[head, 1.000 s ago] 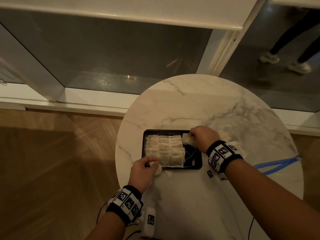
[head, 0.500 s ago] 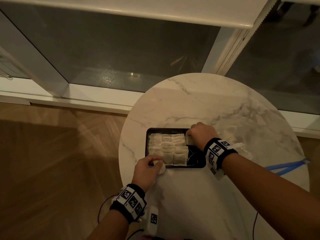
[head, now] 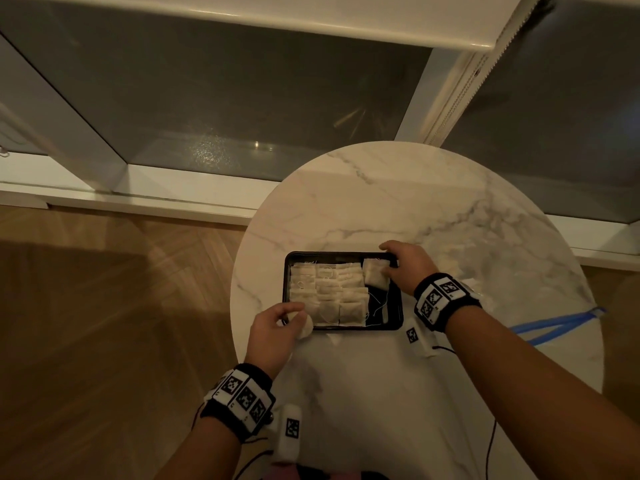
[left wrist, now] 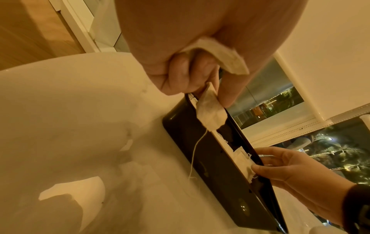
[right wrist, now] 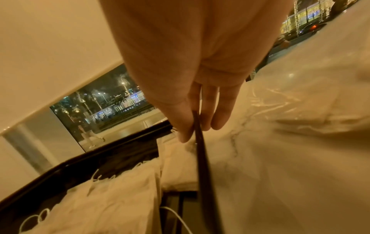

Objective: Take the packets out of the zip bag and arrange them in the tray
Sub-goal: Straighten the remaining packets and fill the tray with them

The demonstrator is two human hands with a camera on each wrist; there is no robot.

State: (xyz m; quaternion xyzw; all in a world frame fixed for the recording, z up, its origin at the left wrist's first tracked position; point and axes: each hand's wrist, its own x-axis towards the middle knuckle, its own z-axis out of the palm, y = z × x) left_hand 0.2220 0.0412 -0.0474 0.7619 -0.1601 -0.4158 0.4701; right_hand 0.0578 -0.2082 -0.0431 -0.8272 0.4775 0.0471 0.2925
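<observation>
A black tray (head: 394, 315) on the round marble table holds several rows of pale packets (head: 329, 292). My right hand (head: 386, 259) is at the tray's far right corner. Its thumb presses a packet (head: 374, 278) lying there, and its straight fingers (right wrist: 222, 110) hang outside the rim (right wrist: 201, 155). My left hand (head: 294, 315) is at the near left corner and grips packets (head: 304, 324). One packet (left wrist: 220, 52) is tucked in its palm. Another packet (left wrist: 210, 110) is pinched over the tray (left wrist: 216, 171), its string dangling. The clear zip bag (head: 464, 271) lies behind my right wrist, partly hidden.
The zip bag's blue strip (head: 554, 323) trails to the table's right edge. Loose strings (head: 377, 306) lie in the tray's bare right part. The table's left edge is close to my left hand, with wooden floor (head: 104, 323) below. A window and sill stand beyond.
My right hand has slid right off the packet it covered, and that packet now lies exposed in the tray's far right corner. My left hand has kept its grip and place.
</observation>
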